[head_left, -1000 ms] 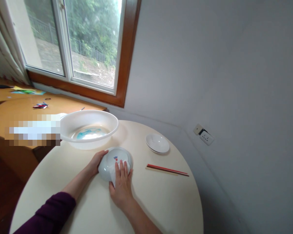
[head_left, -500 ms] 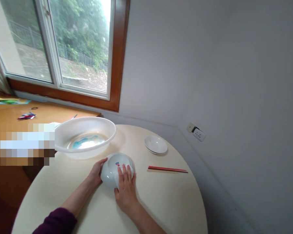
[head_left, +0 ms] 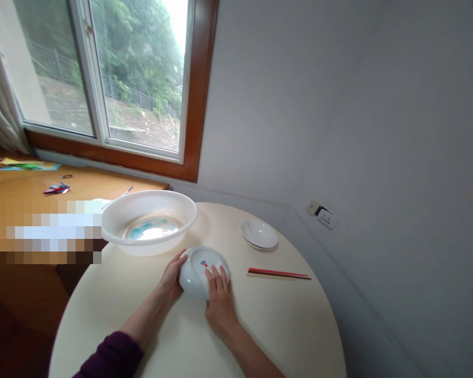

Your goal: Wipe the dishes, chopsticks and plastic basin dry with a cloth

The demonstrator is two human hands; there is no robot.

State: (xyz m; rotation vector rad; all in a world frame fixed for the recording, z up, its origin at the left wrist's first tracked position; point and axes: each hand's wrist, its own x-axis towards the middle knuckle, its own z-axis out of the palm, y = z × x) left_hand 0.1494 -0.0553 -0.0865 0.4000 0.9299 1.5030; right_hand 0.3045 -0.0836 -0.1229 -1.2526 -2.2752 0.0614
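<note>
A pale glazed bowl is tilted upside down just above the table, its base with a small red and blue mark facing me. My left hand grips the bowl's left side, fingers curled around the edge. Against the bowl's right outer side, my right hand presses a thin white cloth or tissue, mostly hidden under the fingers. The inside of the bowl is out of sight.
A large translucent basin stands on the round table at the back left. White saucers, seemingly stacked, lie at the back right, with red and dark chopsticks nearer me. Behind are a wooden desk and a wall socket.
The whole view has shifted slightly, so everything sits further right. Both hands keep their hold on the bowl; the right fingers and cloth have moved a little toward its right edge.
</note>
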